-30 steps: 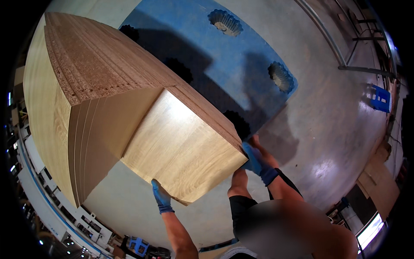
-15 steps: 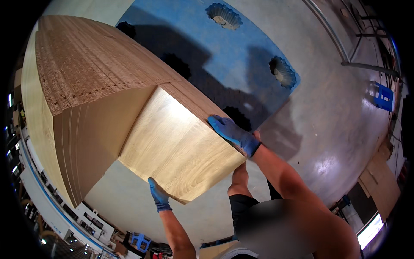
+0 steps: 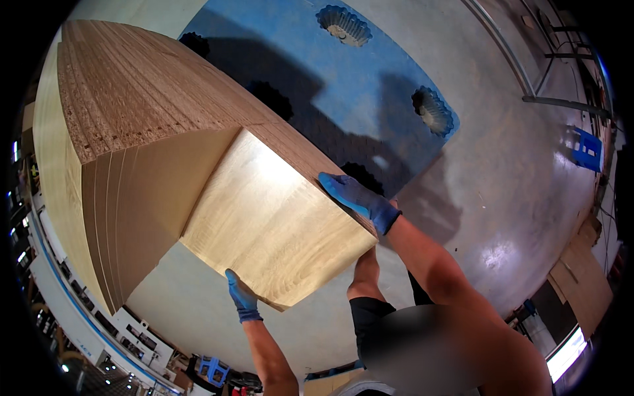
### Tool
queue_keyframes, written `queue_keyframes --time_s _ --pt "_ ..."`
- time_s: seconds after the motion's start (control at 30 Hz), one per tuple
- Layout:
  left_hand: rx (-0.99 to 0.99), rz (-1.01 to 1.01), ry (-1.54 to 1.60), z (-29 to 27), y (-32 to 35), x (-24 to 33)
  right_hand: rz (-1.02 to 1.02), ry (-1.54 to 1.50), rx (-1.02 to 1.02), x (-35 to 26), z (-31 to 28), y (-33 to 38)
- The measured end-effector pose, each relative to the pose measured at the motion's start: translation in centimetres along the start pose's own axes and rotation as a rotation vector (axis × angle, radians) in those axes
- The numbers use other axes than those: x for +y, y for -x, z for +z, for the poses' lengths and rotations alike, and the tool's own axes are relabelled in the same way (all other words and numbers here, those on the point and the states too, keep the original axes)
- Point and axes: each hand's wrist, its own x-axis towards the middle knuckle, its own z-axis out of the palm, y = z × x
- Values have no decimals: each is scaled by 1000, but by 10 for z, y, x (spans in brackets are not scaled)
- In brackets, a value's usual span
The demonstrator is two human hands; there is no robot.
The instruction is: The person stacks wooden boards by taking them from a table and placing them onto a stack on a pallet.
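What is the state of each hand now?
Left hand: holding the wood-grain panel by its lower-left edge.
Right hand: lies on the panel's upper-right edge; grip cannot be told.

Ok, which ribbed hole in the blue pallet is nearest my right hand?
The dark hole just above your gloved right hand in the picture; every other visible hole in the blue pallet lies farther up, away from that hand.

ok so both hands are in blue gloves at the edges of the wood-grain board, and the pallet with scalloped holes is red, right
Not red: the head view shows the pallet is blue. The left hand and right hand are in blue gloves at edges of the wood-grain board.
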Motion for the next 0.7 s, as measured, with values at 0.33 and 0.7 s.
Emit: queue_keyframes --time_s 0.33,0.7 --pt "9 -18 29 2 0 0 39 -122 45 20 -29 14" --pt "78 89 -215 -2 -3 -3 23 -612 361 139 -69 91"
